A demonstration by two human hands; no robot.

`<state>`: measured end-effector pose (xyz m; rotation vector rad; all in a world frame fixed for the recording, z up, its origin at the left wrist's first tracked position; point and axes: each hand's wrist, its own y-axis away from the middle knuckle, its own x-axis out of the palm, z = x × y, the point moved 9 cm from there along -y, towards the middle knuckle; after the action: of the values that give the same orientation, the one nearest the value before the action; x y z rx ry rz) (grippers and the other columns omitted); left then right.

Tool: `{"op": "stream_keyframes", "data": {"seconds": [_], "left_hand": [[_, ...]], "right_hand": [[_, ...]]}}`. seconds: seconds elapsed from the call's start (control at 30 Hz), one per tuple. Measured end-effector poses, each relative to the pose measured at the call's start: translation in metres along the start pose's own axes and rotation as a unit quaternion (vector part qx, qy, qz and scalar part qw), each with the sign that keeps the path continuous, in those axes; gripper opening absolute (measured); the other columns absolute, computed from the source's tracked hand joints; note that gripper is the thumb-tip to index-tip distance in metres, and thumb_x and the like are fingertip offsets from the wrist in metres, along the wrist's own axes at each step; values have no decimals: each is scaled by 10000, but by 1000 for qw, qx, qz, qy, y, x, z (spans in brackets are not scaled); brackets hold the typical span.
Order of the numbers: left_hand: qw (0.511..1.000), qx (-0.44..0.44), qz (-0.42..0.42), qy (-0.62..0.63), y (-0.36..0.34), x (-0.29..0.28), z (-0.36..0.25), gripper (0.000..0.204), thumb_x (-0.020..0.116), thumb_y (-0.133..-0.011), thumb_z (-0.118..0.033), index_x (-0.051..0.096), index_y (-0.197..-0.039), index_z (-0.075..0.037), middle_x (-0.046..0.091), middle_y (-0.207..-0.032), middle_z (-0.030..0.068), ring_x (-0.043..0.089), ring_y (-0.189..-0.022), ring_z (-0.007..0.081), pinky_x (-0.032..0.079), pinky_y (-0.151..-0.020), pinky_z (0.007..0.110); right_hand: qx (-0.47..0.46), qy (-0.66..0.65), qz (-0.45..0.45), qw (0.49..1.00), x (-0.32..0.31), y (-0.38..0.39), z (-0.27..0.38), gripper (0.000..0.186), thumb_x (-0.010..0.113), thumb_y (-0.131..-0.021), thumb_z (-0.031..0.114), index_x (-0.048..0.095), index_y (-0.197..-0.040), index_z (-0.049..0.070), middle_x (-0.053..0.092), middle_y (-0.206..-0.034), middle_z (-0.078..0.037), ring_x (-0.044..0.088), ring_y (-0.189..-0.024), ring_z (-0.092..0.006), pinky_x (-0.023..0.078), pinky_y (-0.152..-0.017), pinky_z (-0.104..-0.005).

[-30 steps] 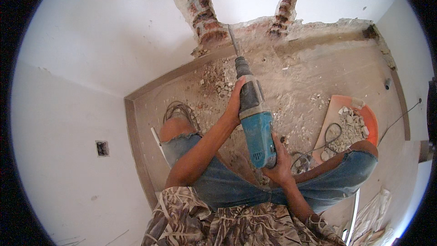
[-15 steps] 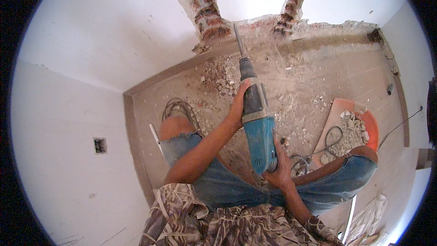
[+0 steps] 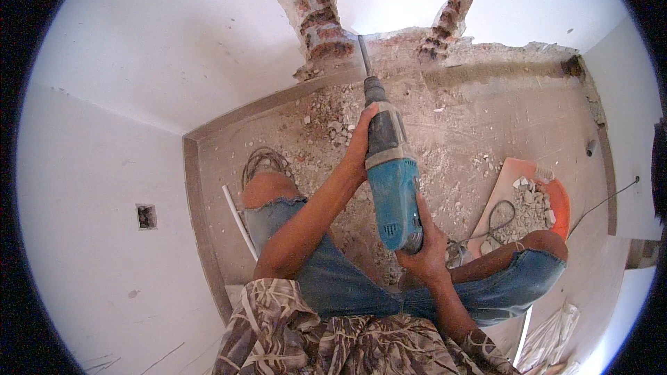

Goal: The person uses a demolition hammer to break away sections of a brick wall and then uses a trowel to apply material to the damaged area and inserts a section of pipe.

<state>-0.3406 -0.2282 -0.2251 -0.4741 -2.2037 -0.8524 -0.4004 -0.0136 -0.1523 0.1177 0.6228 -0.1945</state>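
Note:
Both of my hands hold a blue and black rotary hammer (image 3: 393, 191), pointing away from me. My left hand (image 3: 362, 135) is wrapped round its front body, just behind the dark chuck. At the rear, my right hand (image 3: 427, 244) grips the handle, most of which is hidden by the palm and motor housing. A long steel chisel bit (image 3: 366, 59) runs from the chuck to the broken lower edge of the white wall (image 3: 389, 0). Its tip is over the chipped strip; whether it touches cannot be made out.
Two channels with exposed brick (image 3: 321, 17) climb the wall. Rubble (image 3: 339, 132) litters the dusty floor. At right sits an orange container (image 3: 560, 201) of debris, crossed by a dark cable (image 3: 501, 226). A white tube (image 3: 240, 221) lies by my left knee; an open wall box (image 3: 146, 217) is at left.
The rotary hammer has moved slightly forward, toward the wall, with both hands still on it. The whole view has shifted a little.

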Motion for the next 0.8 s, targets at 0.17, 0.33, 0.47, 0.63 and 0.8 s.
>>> {"op": "stream_keyframes", "data": {"seconds": [0.17, 0.33, 0.47, 0.63, 0.8], "left_hand": [[1000, 5, -5, 9, -7, 8, -11, 454, 623, -886, -508, 607, -1051, -86, 670, -892, 86, 666, -744, 234, 571, -707, 373], [1000, 0, -22, 2, -6, 35, -27, 435, 656, -864, -526, 591, -995, -116, 624, -813, 51, 638, -698, 206, 564, -663, 375], [1000, 0, 14, 16, -14, 46, -36, 436, 668, -848, -549, 572, -969, -142, 598, -779, 42, 626, -680, 211, 563, -641, 408], [1000, -8, 5, 13, -11, 31, -7, 430, 658, -853, -552, 572, -969, -147, 599, -782, 42, 626, -686, 211, 560, -643, 412], [999, -22, 3, -32, 12, 40, 22, 436, 637, -865, -560, 578, -980, -144, 594, -796, 31, 623, -715, 191, 551, -666, 390]], "right_hand": [[27, -38, 6, 999, -16, -18, 22, 1009, 742, -654, 54, 256, -1537, 108, 649, -1179, -244, 652, -1076, -366, 507, -932, -427], [44, -47, 4, 998, -44, -33, 52, 974, 714, -670, 36, 269, -1532, 116, 647, -1185, -247, 638, -1117, -357, 489, -965, -423], [-9, -50, -6, 999, -64, -45, 68, 997, 766, -679, 90, 265, -1537, 172, 651, -1159, -266, 644, -1074, -414, 524, -907, -443], [23, -79, -2, 997, -64, -22, 47, 934, 642, -662, 3, 299, -1522, 122, 586, -1277, -260, 582, -1205, -364, 448, -1011, -427], [20, -69, -33, 997, -57, 17, 15, 998, 750, -649, 80, 281, -1528, 150, 588, -1286, -254, 579, -1179, -424, 475, -993, -455]]}}
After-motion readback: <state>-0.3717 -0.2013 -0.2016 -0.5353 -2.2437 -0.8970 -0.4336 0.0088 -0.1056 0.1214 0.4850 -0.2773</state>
